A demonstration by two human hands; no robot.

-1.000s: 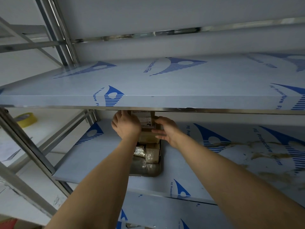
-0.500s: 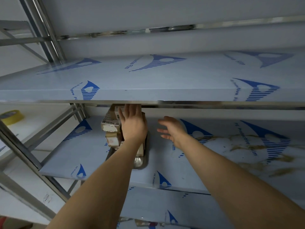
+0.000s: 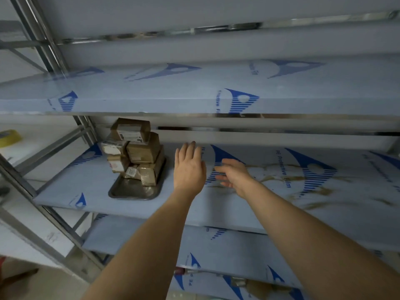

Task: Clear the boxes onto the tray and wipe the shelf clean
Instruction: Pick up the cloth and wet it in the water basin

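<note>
Hovering over the blue-filmed metal shelf (image 3: 134, 204), just right of the shallow steel tray (image 3: 133, 190): left hand (image 3: 189, 167) flat, fingers straight and together, grasping nothing; right hand (image 3: 234, 175) close beside it, further right of the tray, fingers loosely spread, likewise grasping nothing. Stacked on the tray's far half: small brown cardboard boxes (image 3: 135, 151), several layers high, uppermost one (image 3: 132, 129) reaching nearly to the underside of the upper filmed shelf (image 3: 194, 92). Bare steel at the tray's near end. Smeared across the shelf well right of the tray, beyond both hands: brown streaky stains (image 3: 281, 176) over the printed blue logos. Left of the tray, past the grey metal upright posts (image 3: 84, 131): yellow tape roll (image 3: 9, 137) lying on a white surface (image 3: 39, 135). Below the tray's level: lower filmed shelf (image 3: 227, 252). No telling from this blurred view whether either palm touches the shelf.
</note>
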